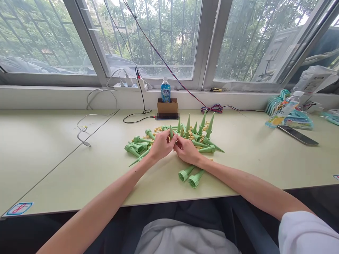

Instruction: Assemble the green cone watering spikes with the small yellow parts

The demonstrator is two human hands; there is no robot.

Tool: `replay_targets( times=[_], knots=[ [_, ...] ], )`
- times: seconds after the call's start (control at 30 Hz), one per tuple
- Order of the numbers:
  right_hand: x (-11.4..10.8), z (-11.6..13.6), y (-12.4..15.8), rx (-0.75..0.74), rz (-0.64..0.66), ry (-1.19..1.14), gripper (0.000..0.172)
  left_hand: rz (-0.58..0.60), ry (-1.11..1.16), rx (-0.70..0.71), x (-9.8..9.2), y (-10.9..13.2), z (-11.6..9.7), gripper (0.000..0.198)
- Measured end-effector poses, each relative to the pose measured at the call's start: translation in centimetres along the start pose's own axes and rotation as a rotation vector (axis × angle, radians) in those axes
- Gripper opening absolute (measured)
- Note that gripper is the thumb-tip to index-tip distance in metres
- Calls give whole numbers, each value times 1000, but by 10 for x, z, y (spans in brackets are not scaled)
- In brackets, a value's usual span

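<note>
Well, from where I stand, the left hand (162, 144) has a green spike (171, 132) pinched between thumb and fingers, tip up, over the near side of the heap (140, 145) in the middle of the bench (238, 158). The right hand (188, 151) meets it from the right, fingers bent in near the lower end; I cannot tell whether they grip the spike or some small part, since the knuckles hide it. To do this well, I'd say one hand should steady the body while the other does the fine work low down, thumbs off the point, pressing firmly enough to stop it rolling but not so hard as to bend it. The pair of spikes (198, 177) lying near right, by the right forearm, could get knocked, and the standing spikes (188, 125) just beyond the fingers look easy to topple. The stuff seems to be moulded plastic, soft green with a slight sheen: long tapering cones flaring into faceted collars, with ridges like screw threads inside the open mouths. Scattered among them are yellow bits (158, 129), small and knobbly. The bench is pale, smooth and flat, crossed on the left by a straight, dark seam (63, 160).
</note>
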State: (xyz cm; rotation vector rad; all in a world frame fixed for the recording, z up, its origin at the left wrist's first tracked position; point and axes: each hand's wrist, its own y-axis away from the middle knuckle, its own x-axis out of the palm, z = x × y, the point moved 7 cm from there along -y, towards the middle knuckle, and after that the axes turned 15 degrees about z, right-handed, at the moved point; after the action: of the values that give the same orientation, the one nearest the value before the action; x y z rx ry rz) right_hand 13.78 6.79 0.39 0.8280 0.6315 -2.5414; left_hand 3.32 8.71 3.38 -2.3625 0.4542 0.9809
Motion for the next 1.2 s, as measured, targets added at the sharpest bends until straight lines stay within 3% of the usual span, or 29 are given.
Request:
replay_targets(
  times=[1.2],
  knots=[
    [3, -7, -2, -21, 36, 29, 10, 6, -141, 52, 3, 4, -12, 36]
  ],
)
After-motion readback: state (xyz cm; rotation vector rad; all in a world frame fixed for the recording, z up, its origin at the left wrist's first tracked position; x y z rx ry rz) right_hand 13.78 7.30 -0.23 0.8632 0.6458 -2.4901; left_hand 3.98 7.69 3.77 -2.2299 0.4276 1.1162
